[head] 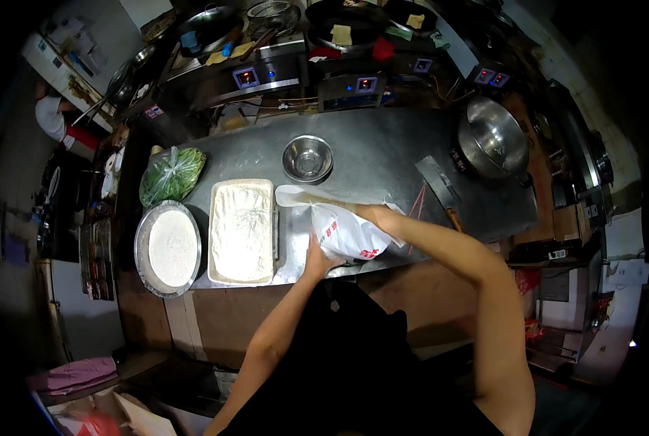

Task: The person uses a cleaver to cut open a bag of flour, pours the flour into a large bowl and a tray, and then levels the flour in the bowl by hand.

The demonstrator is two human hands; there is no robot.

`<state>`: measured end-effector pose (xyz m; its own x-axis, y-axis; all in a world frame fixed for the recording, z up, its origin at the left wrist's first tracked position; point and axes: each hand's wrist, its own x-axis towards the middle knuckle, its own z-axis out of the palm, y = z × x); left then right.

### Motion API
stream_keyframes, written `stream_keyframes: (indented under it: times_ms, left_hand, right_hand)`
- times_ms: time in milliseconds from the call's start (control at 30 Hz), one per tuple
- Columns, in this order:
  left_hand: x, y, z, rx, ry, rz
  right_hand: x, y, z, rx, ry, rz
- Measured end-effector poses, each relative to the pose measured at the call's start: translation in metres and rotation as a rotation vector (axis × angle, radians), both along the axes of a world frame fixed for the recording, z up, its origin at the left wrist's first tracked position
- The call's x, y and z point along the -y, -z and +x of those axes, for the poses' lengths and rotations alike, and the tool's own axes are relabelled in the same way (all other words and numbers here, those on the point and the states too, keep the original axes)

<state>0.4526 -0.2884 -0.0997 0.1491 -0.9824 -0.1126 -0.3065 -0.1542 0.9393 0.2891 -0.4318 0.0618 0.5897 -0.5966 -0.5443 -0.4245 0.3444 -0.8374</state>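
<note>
A white woven sack with red print (352,231) lies at the front edge of the steel table. My left hand (318,259) presses against the sack's left side near the table edge; its grip is unclear. My right hand (376,215) reaches into or behind the sack's upper part, its fingers hidden. Left of the sack stands a rectangular tub of white powder (241,231), its surface marked by ridges. Beyond that is a round steel basin (140,256) filled with white powder. An empty small steel bowl (307,159) sits behind the sack.
On the steel table (373,141) are a clear bag of green vegetables (173,175) at left, a cleaver (439,185) and a red string (418,207) at right, and a large steel bowl (493,139) farther right. Woks (346,24) stand behind. Another person (52,117) is at far left.
</note>
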Motion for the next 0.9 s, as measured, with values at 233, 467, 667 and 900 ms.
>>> stream_keyframes:
  times_ms: [233,467,667,900]
  left_hand:
    - [-0.011,0.000,-0.004,0.027,-0.021,0.006]
    - [-0.016,-0.103,0.002,-0.159,-0.015,-0.092]
    - [0.009,-0.187,0.016,0.423,0.091,-0.522]
    - [0.055,-0.286,-0.003,1.008,0.474,-0.548]
  right_hand:
    - [0.006,0.023,-0.021,0.059,0.021,0.071]
    - [0.004,-0.048,-0.039,-0.312,-0.098,-0.210]
    - [-0.002,0.021,-0.046,-0.289,0.087,-0.038]
    - [-0.019,-0.037,-0.042,-0.150,0.193,0.227]
